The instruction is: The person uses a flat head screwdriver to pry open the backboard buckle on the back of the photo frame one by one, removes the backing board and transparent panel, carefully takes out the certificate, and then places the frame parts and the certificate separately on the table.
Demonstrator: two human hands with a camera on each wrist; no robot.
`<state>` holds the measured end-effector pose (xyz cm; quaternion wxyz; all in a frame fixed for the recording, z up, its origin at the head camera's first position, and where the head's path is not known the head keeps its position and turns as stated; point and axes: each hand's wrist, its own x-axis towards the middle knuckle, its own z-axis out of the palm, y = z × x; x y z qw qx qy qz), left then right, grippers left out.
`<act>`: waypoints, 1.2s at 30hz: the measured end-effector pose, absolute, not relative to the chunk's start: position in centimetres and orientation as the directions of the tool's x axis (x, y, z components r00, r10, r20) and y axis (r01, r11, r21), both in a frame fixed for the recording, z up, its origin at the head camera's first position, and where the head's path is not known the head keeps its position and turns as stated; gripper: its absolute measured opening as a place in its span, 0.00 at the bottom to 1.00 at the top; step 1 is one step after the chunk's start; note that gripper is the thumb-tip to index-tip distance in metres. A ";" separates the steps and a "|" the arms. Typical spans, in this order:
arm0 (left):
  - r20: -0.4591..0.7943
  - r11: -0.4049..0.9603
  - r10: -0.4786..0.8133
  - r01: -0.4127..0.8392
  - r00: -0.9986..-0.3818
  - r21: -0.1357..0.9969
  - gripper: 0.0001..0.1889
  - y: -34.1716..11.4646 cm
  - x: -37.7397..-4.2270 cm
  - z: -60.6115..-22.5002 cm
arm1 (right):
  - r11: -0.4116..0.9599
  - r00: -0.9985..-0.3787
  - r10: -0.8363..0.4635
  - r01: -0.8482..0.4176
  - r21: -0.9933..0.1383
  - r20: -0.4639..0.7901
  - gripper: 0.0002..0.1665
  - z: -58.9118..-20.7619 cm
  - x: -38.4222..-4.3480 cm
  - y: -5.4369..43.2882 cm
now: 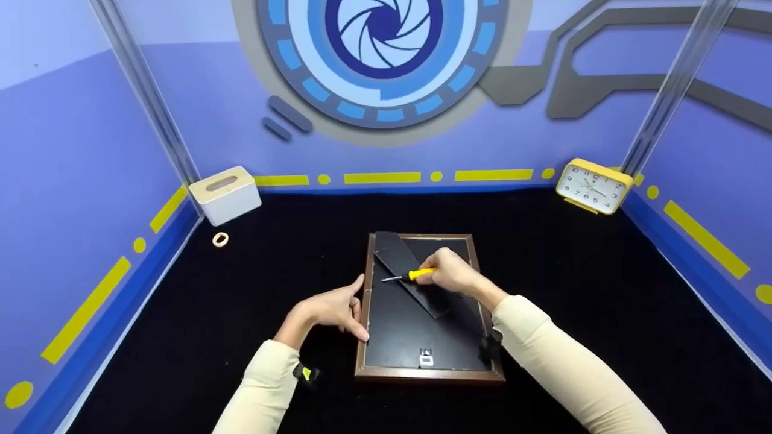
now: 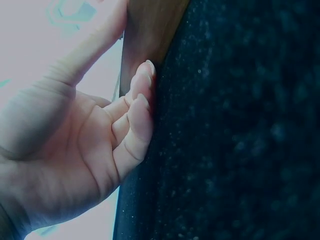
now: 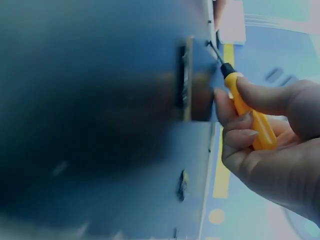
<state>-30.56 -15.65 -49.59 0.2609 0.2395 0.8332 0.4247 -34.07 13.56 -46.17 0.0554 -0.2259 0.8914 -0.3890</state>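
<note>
A picture frame [image 1: 429, 374] with a brown wooden rim lies face down, its black backing board [image 1: 395, 340] upward. Across the board slants a black stand leg [image 1: 395, 253]. My right hand [image 1: 452, 272] grips a screwdriver [image 3: 257, 122] by its yellow handle, the shaft pointing left. In the right wrist view the screwdriver's tip is right at the board's edge, by a small dark tab. My left hand [image 1: 335, 308] rests against the frame's left side, thumb at the rim. In the left wrist view its fingers [image 2: 140, 117] touch the outer side of the wood.
A white tissue box [image 1: 232, 202] with a pale wooden lid stands at the back left. Near it lies a small pale oval ring [image 1: 221, 240]. A yellow alarm clock [image 1: 594, 185] stands at the back right. Printed walls enclose the black cloth table [image 1: 289, 253].
</note>
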 end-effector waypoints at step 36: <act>-0.226 0.508 0.644 0.188 -0.731 0.841 0.70 -15.6 -30.5 -49.5 | 0.616 -0.893 -0.441 -0.376 -0.692 0.091 0.06 -47.3 -34.6 11.9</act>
